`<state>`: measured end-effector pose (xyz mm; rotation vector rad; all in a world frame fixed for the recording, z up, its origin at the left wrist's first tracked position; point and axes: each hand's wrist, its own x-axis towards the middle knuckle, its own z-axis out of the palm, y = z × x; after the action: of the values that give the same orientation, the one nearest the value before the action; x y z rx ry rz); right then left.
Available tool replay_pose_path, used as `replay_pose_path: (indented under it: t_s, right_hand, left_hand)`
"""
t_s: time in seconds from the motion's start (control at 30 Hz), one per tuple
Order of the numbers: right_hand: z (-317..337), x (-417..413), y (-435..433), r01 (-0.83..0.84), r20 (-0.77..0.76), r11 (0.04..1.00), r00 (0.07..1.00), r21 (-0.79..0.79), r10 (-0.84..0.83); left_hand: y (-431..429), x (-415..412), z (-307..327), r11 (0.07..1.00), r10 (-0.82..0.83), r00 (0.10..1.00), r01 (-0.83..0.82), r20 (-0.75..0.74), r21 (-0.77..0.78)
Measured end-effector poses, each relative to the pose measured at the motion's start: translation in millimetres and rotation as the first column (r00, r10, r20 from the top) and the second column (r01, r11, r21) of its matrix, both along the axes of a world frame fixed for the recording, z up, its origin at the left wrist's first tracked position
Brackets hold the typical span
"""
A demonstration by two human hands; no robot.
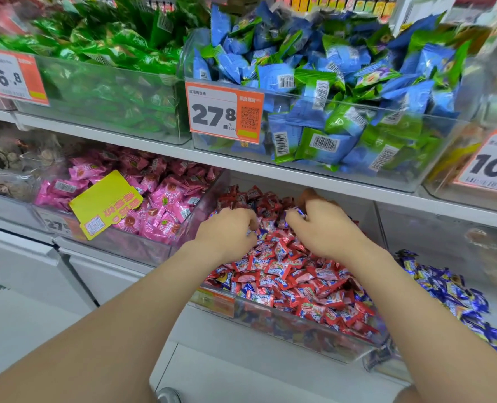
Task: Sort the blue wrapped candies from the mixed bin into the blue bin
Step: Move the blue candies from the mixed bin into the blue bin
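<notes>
Left hand (pixel 227 231) in mixed bin (pixel 273 319); right hand (pixel 327 229) pinches one blue candy (pixel 296 212).

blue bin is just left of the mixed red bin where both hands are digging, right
Not left: the head view shows the blue bin just right of the mixed red bin; pink candies fill the bin on its left. The left hand and right hand are both digging in it, as you said.
</notes>
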<state>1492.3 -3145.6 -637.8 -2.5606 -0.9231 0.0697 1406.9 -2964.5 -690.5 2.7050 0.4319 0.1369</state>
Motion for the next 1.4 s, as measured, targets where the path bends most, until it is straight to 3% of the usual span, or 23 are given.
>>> replay_pose_path:
  t_s: [0.37,0.63,0.8,0.87,1.0,1.07,1.17,1.27,1.4]
  right_hand:
    - [-5.0,-11.1,-26.5,-0.073,-0.045,0.994,0.996,0.083,0.077]
    - [-12.1,-16.6,-17.6,-0.118,0.051,0.983,0.992,0.137,0.112]
    - [-17.4,-14.8,-11.0,-0.083,0.074,0.99,0.994,0.118,0.075]
    - [-20.0,-15.9,-8.9,-0.112,0.064,0.99,0.992,0.089,0.106]
    - [-16.7,-18.4,-3.3,-0.143,-0.016,0.979,0.989,0.143,0.147]
    - [-10.7,-20.7,0.7,-0.142,-0.171,0.972,0.97,0.187,0.175]
    - [-1.7,-29.1,3.5,-0.086,-0.499,0.962,0.841,0.259,0.21]
    - [1.6,-30.7,-2.7,0.016,-0.586,0.963,0.796,0.271,0.151]
    - [10.5,-29.3,-26.8,0.096,-0.518,0.971,0.855,0.219,0.033]
  left_hand:
    - [-18.3,12.0,3.7,0.993,-0.021,0.994,0.033,-0.109,0.113]
    - [-18.0,11.3,1.8,0.975,-0.018,0.975,0.065,-0.22,0.211]
    - [-7.2,5.7,2.2,0.964,0.048,0.985,-0.003,-0.163,0.266]
    - [-2.7,1.4,6.5,0.978,0.033,0.993,-0.008,-0.116,0.209]
    - [10.7,-8.6,23.0,0.995,0.026,0.994,-0.015,0.11,-0.097]
    - [8.5,-17.4,33.9,0.965,0.012,0.976,0.046,0.216,-0.258]
    - [-1.3,-29.2,44.7,0.877,-0.005,0.961,0.138,0.278,-0.46]
    - [-3.8,-36.5,44.2,0.846,-0.004,0.969,0.135,0.246,-0.516]
    - [-8.3,-36.9,43.9,0.899,0.1,0.956,0.033,0.277,-0.436]
